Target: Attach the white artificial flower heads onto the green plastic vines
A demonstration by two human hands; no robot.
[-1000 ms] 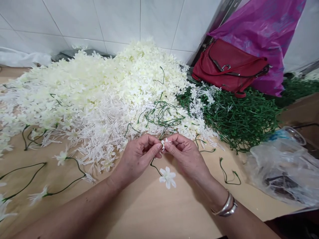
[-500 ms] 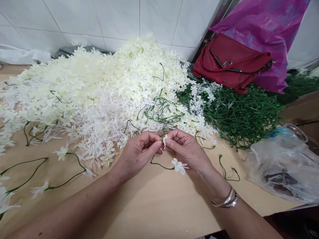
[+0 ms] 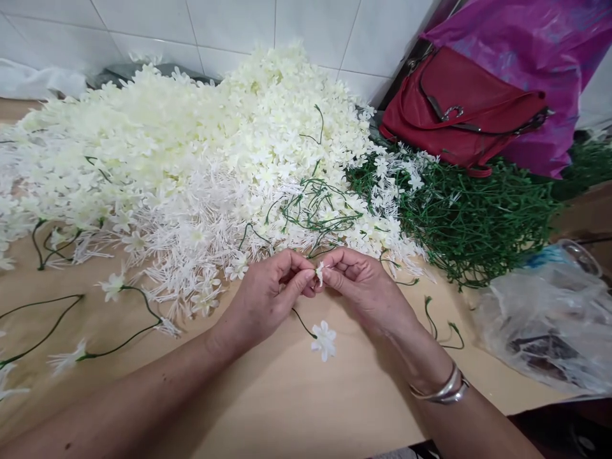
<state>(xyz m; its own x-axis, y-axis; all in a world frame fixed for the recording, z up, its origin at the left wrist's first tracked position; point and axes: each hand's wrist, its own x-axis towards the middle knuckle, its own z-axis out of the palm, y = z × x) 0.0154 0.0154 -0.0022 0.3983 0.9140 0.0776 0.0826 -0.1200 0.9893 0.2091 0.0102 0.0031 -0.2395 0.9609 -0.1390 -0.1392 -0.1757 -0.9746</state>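
Between my two hands, at the fingertips, is a small white artificial flower (image 3: 319, 273). My left hand (image 3: 272, 290) is closed in a pinch at the flower's left side, where its green stem seems to be, mostly hidden by the fingers. My right hand (image 3: 366, 284) pinches the petals from the other side. Below my left hand hangs a green stem (image 3: 303, 323) with a white flower (image 3: 324, 340) at its end, its petals spread. Behind the hands lies a large heap of white artificial flowers (image 3: 282, 121), with loose white stamens (image 3: 196, 210) along its front.
Green stems (image 3: 482, 223) are piled at the right, under a red handbag (image 3: 478, 95) and a purple plastic bag (image 3: 564, 57). A clear plastic bag (image 3: 549, 319) lies at the right edge. Stems with flowers on them (image 3: 115, 347) lie at left. White tiles (image 3: 315, 32) line the back.
The hanging flower has swung left and down and now faces me. Both hands keep their pinch on the small flower. The view has shifted slightly.
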